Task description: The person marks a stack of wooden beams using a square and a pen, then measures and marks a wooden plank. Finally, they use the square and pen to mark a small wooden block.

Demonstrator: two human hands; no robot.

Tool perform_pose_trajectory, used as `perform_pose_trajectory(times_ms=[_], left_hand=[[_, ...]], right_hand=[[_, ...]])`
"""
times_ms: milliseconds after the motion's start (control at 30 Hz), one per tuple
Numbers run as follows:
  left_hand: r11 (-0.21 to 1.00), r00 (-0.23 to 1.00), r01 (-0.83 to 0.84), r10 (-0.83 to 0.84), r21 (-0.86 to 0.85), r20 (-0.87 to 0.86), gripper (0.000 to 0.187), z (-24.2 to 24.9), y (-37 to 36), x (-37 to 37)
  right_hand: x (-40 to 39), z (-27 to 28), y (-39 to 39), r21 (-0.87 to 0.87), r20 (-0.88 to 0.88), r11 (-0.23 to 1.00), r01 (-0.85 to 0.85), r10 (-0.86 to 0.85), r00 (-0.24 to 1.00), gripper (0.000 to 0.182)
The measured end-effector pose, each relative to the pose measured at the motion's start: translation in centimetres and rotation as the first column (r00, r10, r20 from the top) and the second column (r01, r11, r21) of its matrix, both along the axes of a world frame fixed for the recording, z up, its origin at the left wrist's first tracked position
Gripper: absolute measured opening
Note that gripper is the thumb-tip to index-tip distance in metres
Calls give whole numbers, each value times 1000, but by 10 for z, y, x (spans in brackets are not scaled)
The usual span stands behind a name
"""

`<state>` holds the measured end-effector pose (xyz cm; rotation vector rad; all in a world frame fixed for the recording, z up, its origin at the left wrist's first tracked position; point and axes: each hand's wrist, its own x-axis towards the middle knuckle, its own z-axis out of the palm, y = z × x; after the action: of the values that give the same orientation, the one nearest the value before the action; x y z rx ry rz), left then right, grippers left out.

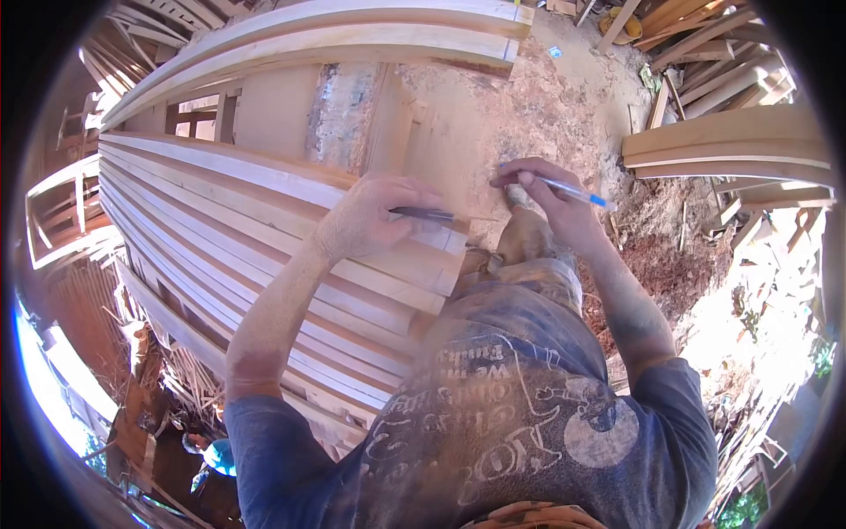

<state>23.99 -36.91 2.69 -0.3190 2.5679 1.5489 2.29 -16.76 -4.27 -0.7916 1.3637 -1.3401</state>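
My left hand (377, 212) is closed around a dark, narrow tool (426, 213) whose tip points right, over the ends of the wooden boards. Several long pale boards (264, 251) lie side by side beneath my left hand and forearm. To the right, my right hand (555, 198) holds a pen (577, 193) with a blue end pointing right, its fingers pinched around it. This hand is above the dusty ground, apart from the boards. What exactly the dark tool is cannot be made out.
More long boards (379, 37) lie across the top. Stacked curved planks (731, 141) stand at the right, with scrap wood (723, 53) behind. Dusty ground (476, 101) shows between. A person in blue (219, 457) is at the lower left.
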Motion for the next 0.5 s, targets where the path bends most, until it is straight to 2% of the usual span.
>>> perform_pose_trajectory(times_ms=[33,100,133,200,233,267,300,367,400,467,500], left_hand=[[994,997,-70,68,83,30,28,11,5,-7],[974,977,-184,166,133,135,33,36,8,-23],[958,959,-245,217,148,184,37,44,9,-30],[917,953,-290,304,275,-6,39,41,15,-45],[938,956,-268,287,222,-57,42,27,11,-44],[954,957,-250,269,165,-106,46,13,7,-43],[981,976,-195,192,-20,-103,53,-18,-10,-34],[958,979,3,56,-287,198,61,-21,-17,-36],[932,884,154,18,-328,466,59,-25,-14,-34],[898,719,305,1,-317,695,53,-10,-5,-42],[898,723,308,-6,-315,690,50,0,-5,-46]], right_hand=[[0,7,5,28,25,998,-62,61,998,27],[1,21,15,76,79,978,-196,190,979,31],[1,24,23,64,317,979,-195,166,934,34],[1,37,30,183,329,974,-132,66,942,38],[2,43,34,244,332,965,-98,11,943,40],[6,44,37,247,264,969,-23,-45,963,38],[5,42,41,228,263,974,7,-68,962,37],[1,39,49,193,274,979,60,-112,955,37],[-2,39,52,176,285,978,115,-163,945,35],[-10,38,52,156,179,960,231,-258,950,34],[-14,38,51,140,126,947,290,-307,943,34]])
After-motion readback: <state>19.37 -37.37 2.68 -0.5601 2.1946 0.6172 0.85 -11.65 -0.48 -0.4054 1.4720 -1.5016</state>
